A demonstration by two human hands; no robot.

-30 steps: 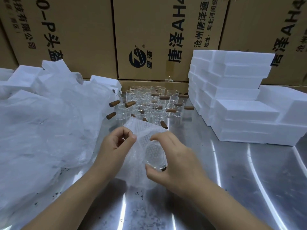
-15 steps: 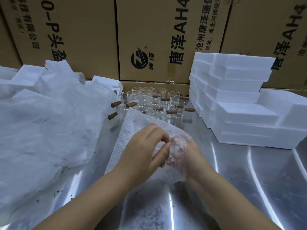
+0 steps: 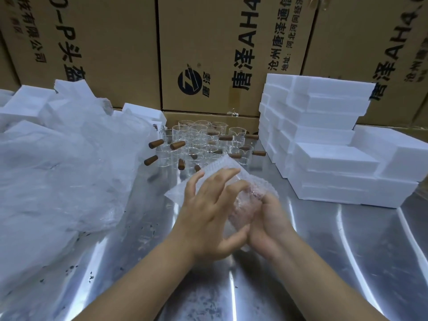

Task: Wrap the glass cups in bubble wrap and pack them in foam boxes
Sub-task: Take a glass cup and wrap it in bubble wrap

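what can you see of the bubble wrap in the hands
The bubble wrap is a clear, dimpled plastic sheet, bunched into a rounded bundle above the table. The right hand cups it from below, fingers showing pink through it; the left hand lies over it, fingers spread. A loose flap sticks up behind the hands.

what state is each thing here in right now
wrapped cup, mostly covered in bubble wrap, held between both hands
bubble wrap, partly rolled round that cup, loose end sticking up
left hand, fingers spread over the wrap
right hand, curled round the wrapped cup
other cups, bare, upright, grouped at the back
foam boxes, stacked on the right
plastic sheet, crumpled on the left
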